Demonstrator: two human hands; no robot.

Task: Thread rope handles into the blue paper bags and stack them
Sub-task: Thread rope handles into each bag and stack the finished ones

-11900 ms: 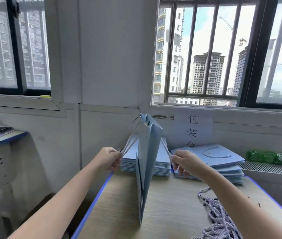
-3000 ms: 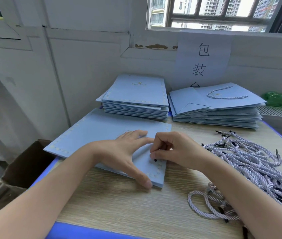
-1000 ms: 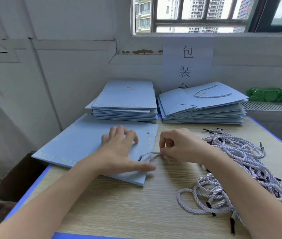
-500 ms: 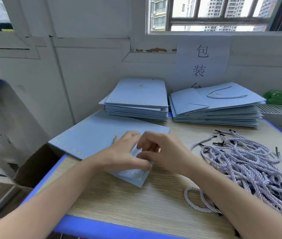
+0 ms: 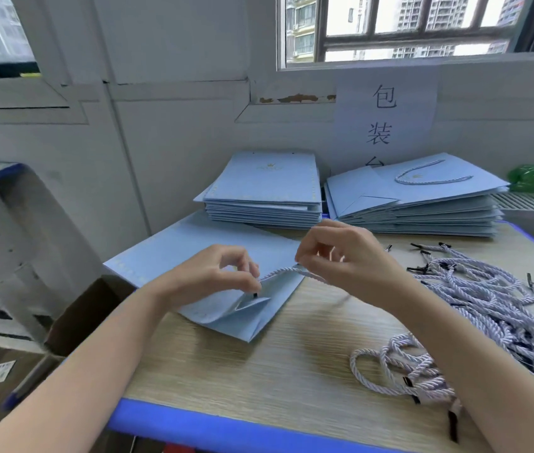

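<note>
Now both hands [image 5: 213,273] [image 5: 347,259] pinch rope [image 5: 280,273] over bag [image 5: 193,246].

Single view only, from a head-worn wide-angle camera, looking forward and down across a wooden table [image 5: 291,371] from its near, blue-trimmed edge. Close to the work: left hand [image 5: 213,276] and right hand [image 5: 347,256] fill the centre, forearms entering from the bottom corners. Facing the far wall, with a barred window [image 5: 406,27] cut off along the top and a paper sign [image 5: 386,119] just below it. Far edge of the table in view, right edge running out of frame, floor visible beyond the left edge. Straight lines bowed toward the borders. No second view, so no overlap.
</note>
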